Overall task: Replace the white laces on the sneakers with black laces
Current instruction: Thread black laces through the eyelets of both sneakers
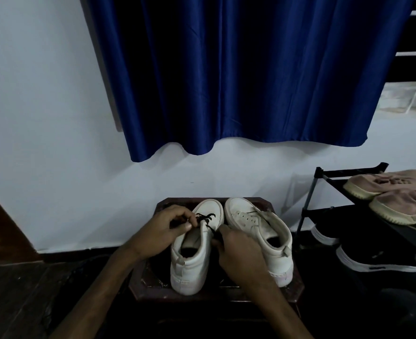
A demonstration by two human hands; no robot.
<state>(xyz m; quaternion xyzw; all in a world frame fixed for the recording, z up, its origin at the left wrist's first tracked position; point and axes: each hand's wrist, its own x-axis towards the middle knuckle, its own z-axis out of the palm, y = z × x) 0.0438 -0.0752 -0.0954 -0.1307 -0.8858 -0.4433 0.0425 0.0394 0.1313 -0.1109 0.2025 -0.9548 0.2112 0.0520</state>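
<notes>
**Black lace going into left shoe, right shoe bare**

Both shoes sit side by side on the worktop (148, 277), toes to the wall and heels to you. That puts the eyelets under your hands.

The lace (205, 216) is on the left shoe (189, 263). It crosses the lowest eyelets near the toe, and one strand runs back along the tongue.

Your left hand (167, 226) is at the shoe's left edge, its fingers (186, 225) curled and pinching one lace end, probably to keep it taut for threading. Your right hand (238, 250) sits between the shoes. Its fingers are curled and seem to pinch the other strand by the upper eyelets, though the tips are partly hidden.

The right shoe (263, 231) has open eyelets and no lace, so it looks stripped and waiting. No white lace shows on either shoe.

My read: early lacing, with most eyelets on the left shoe to go. Keep the two ends even or one may run short at the top.

A rack (309, 209) with other shoes stands to the right, apart from the work.
</notes>
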